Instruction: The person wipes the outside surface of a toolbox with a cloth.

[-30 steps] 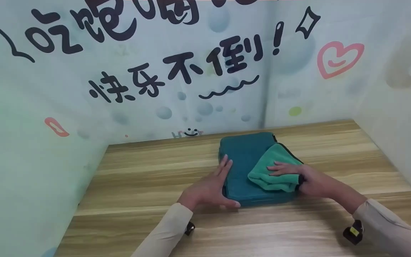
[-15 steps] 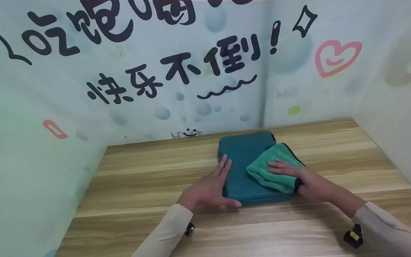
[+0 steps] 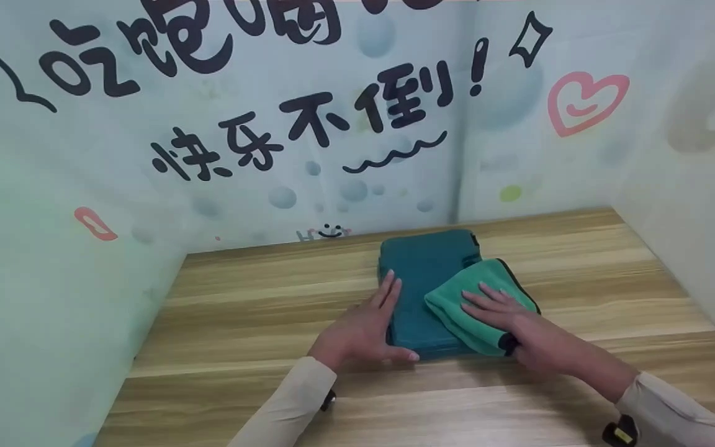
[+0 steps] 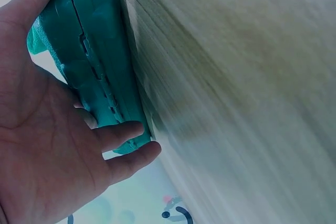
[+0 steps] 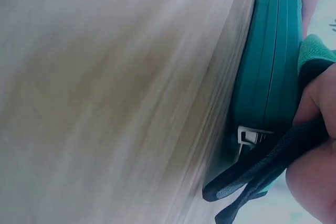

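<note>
Along the near edge, two pale sleeves (image 3: 289, 397) reach over the wood-grain table (image 3: 239, 310), each with a small black device (image 3: 619, 433) at the wrist. Farther in, the right hand (image 3: 528, 326) lies on a green cloth (image 3: 478, 334), its fingers straight and resting over the fabric; its thumb is hidden in the head view. The cloth, folded and edged in black, covers the near right part of a teal case (image 3: 422, 273) and hangs past its right and near sides. The right wrist view shows the dark edging drooping under the hand, close to a silvery latch (image 5: 252, 136) on the case. To the left, the left hand (image 3: 360, 329) rests against the case's left side with fingers straight and spread, its thumb at the near left corner. The case lies flat, right of the table's middle, its far end close to the table's far edge. Beyond stands a pale backdrop (image 3: 239, 205), with a small smiling face (image 3: 331, 232) low down, large dark lettering (image 3: 314, 118) higher up and a pink heart (image 3: 588, 103) toward the right.
</note>
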Demonstrator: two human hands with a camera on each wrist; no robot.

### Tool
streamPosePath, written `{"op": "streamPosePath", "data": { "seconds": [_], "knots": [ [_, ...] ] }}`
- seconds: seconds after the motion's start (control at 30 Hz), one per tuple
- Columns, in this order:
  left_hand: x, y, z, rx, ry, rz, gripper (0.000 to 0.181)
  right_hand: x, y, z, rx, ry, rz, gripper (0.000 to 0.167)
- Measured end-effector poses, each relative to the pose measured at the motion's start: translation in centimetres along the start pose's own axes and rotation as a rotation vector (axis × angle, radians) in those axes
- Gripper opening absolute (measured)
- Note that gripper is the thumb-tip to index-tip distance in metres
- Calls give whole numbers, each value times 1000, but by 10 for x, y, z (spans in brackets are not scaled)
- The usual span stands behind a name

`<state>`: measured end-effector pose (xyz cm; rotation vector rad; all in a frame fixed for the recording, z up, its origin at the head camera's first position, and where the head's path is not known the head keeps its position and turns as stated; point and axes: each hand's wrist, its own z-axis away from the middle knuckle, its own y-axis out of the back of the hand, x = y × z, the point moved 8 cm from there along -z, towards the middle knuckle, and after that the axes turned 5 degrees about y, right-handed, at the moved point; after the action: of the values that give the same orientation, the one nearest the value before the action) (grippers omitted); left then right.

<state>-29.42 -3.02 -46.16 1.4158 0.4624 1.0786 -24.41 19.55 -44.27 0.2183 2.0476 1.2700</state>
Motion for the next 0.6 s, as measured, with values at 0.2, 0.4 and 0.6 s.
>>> {"op": "streamPosePath", "data": {
  "seconds": [0.2, 0.4, 0.6],
  "knots": [
    [2, 2, 2, 0, -13, 9, 129, -9, -2, 0, 13, 35, 32, 93],
    [2, 0, 1, -9, -4, 11, 129, -14, -4, -3, 29, 43, 36, 90],
    [1, -1, 0, -16, 8, 5, 130, -19, -6, -8, 44, 4, 35, 85]
  ]
}}
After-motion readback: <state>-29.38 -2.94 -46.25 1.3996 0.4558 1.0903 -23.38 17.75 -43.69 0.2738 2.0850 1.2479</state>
